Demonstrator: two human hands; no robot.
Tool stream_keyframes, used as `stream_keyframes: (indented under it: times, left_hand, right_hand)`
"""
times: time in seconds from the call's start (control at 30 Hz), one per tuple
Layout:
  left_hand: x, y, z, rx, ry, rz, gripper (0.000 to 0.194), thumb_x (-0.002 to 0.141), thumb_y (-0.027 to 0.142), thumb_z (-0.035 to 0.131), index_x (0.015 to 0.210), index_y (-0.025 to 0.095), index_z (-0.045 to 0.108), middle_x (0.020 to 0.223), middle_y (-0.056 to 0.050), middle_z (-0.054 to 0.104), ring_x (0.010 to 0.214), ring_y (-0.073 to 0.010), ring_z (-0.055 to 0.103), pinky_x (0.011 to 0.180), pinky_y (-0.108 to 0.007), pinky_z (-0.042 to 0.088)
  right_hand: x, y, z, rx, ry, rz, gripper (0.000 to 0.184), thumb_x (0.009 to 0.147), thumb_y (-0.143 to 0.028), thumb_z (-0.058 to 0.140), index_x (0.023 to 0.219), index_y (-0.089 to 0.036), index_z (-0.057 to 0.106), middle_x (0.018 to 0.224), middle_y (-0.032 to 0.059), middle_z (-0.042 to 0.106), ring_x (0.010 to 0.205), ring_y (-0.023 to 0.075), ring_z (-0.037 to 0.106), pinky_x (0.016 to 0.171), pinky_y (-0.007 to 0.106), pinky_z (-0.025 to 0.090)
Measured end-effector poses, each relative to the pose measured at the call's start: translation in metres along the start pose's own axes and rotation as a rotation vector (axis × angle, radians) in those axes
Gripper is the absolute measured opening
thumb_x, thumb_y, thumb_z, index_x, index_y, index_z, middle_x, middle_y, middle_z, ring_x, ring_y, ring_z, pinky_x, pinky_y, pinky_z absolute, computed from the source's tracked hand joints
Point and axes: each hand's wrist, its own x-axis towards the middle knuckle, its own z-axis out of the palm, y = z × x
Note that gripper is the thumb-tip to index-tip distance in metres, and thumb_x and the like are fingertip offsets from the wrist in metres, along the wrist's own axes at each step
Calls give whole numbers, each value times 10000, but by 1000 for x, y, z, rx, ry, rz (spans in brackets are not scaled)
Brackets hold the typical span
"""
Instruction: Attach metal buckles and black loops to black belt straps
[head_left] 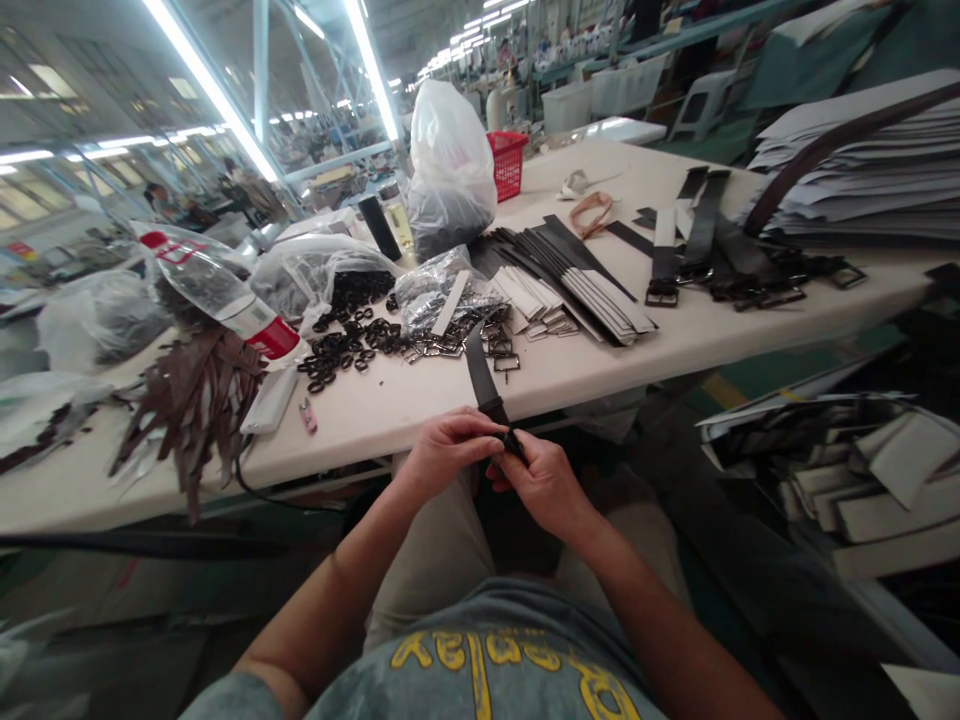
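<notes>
A short black belt strap (pixel 484 375) runs from the table edge down into my two hands, with a dark loop around it just above my fingers. My left hand (pixel 446 450) is closed, its thumb and fingers pinching the strap's near end. Wrapped around that same end from the other side is my right hand (pixel 551 480). A small dark part, perhaps a buckle, sits between the fingers, mostly hidden. Beyond the hands lie metal buckles (pixel 504 350), a heap of black keeper loops (pixel 345 345) and a stack of black and white strap pieces (pixel 577 285).
On the left are a plastic bottle (pixel 225 290), brown strips (pixel 191 400), a white case (pixel 271 400) and pink snips (pixel 308 415). Finished-looking straps with buckles (pixel 705 235) lie at right. A white bag (pixel 452 160) and red basket (pixel 508 165) stand behind. A bin of strips (pixel 862 480) stands lower right.
</notes>
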Motion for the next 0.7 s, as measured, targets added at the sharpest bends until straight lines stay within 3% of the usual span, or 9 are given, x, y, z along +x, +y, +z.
stream_keyframes:
  times: [0.2, 0.43, 0.57, 0.7]
  left_hand:
    - [-4, -1, 5, 187, 25, -3, 160, 693, 345, 823, 763, 202, 803, 775, -37, 601, 597, -115, 571, 515, -214, 484]
    - [-9, 12, -3, 392, -154, 120, 238, 825, 267, 702, 1049, 250, 779, 849, -64, 680, 719, -162, 643, 664, -257, 528]
    - [-12, 3, -2, 173, -74, 27, 392, 794, 286, 742, 1177, 230, 684, 834, -35, 699, 664, -148, 638, 649, -262, 535]
    - [-14, -7, 10, -28, 90, -31, 260, 747, 371, 786, 869, 185, 651, 687, 8, 649, 562, -119, 596, 555, -233, 502]
  right_hand:
    - [-2, 0, 0, 321, -115, 44, 336, 835, -437, 674, 1020, -157, 649, 869, 30, 683, 734, 175, 675, 692, 335, 621]
    - [-1, -2, -1, 364, -24, 85, 452, 815, -589, 660, 929, -152, 642, 732, 7, 641, 605, 149, 643, 564, 291, 600]
    - [-2, -1, -2, 344, -19, 92, 473, 833, -614, 628, 951, -156, 632, 723, 25, 675, 578, 165, 664, 525, 285, 580]
    - [-4, -1, -2, 321, 9, 78, 447, 851, -588, 628, 964, -156, 635, 719, 27, 675, 578, 166, 664, 519, 279, 582]
